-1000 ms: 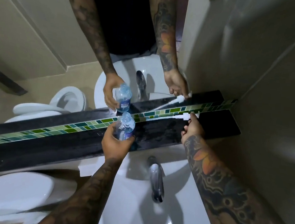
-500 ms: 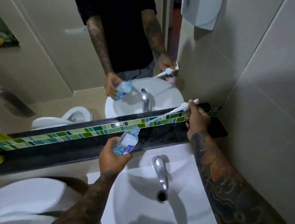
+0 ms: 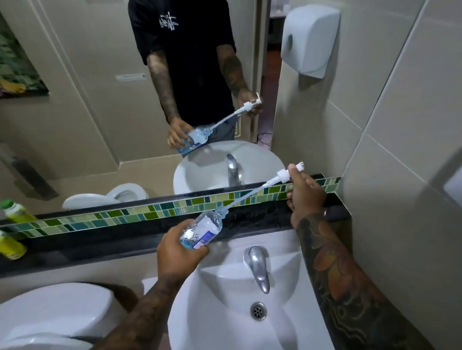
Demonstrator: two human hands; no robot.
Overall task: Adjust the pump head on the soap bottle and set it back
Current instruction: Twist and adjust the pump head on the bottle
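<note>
My left hand (image 3: 179, 249) grips a small clear soap bottle (image 3: 203, 230) holding blue liquid, tilted with its neck pointing up and right above the sink. My right hand (image 3: 304, 193) holds the white pump head (image 3: 284, 175) near the right end of the dark ledge. The pump's long dip tube (image 3: 246, 194) slants down from the head, and its lower end sits at the bottle's open neck. The pump head is off the bottle, well apart from the neck.
A white sink (image 3: 240, 322) with a chrome tap (image 3: 258, 268) lies below my hands. The dark ledge (image 3: 109, 237) with a green tile strip runs under the mirror. A yellow-green bottle (image 3: 3, 244) lies at its left end. A toilet (image 3: 47, 315) stands left; a paper dispenser (image 3: 308, 38) hangs above.
Both hands lifted off the ledge toward me. The pump head rose up and right, and its tube tip came to the bottle's neck. The view tilted upward.
</note>
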